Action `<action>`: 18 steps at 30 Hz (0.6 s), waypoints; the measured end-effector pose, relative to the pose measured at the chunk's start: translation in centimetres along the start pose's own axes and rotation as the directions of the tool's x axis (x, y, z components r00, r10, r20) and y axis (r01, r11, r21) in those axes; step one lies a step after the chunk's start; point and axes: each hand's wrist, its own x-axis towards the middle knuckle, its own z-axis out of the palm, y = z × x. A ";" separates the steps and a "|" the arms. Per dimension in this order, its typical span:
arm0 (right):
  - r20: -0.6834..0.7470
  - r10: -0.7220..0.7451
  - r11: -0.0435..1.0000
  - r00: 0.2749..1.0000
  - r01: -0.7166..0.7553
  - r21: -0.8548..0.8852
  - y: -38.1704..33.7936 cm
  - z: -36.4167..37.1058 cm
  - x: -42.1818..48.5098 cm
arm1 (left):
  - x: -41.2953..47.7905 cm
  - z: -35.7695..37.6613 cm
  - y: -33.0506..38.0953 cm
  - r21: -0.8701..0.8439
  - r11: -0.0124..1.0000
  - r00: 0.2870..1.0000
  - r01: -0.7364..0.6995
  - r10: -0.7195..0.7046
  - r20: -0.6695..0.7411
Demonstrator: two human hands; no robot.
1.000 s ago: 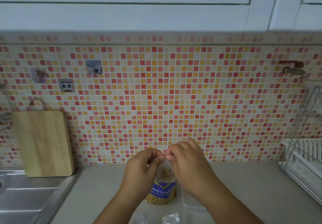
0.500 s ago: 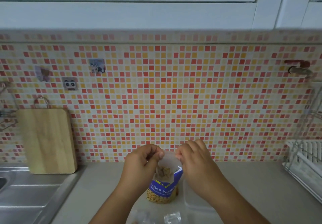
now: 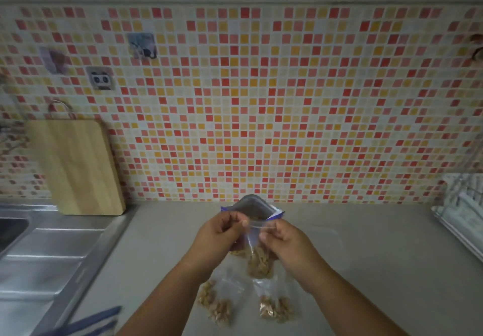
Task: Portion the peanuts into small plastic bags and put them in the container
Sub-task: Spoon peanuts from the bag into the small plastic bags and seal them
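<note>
Head — left hand [image 3: 219, 234], right hand [image 3: 285, 241] pinch bag [image 3: 258, 260] edge.

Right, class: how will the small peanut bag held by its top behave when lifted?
The small peanut bag is probably floppy: its thin film hangs slack between left hand and right hand. Likely bottom-heavy, since the nuts sit bunched low. The glossy plastic may slip.

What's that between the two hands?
In the head view, a small clear bag of peanuts, its top edge pinched by the left hand and right hand.
</note>
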 end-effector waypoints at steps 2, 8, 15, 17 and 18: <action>-0.011 0.135 0.989 0.991 -0.136 -0.052 2.7 0.7 0.4 | 0.6 -0.5 -3.1 0.068 0.993 0.995 0.094 -0.092 -0.028; -0.046 0.367 0.883 0.929 -0.363 -0.299 8.1 3.2 0.9 | 2.9 -2.4 -14.4 0.896 0.426 0.992 -0.125 0.064 0.108; -0.099 0.286 0.779 0.953 -0.292 -0.555 10.3 5.3 1.4 | 3.9 -2.9 -16.8 0.969 0.184 0.982 -0.167 -0.058 0.180; -0.102 0.240 0.747 0.966 -0.250 -0.615 10.9 5.2 1.3 | 3.9 -2.9 -15.9 0.962 0.176 0.974 -0.209 -0.044 0.220; -0.111 0.200 0.728 0.974 -0.223 -0.648 11.0 5.1 1.3 | 3.9 -2.9 -15.2 0.950 0.229 0.971 -0.211 -0.064 0.231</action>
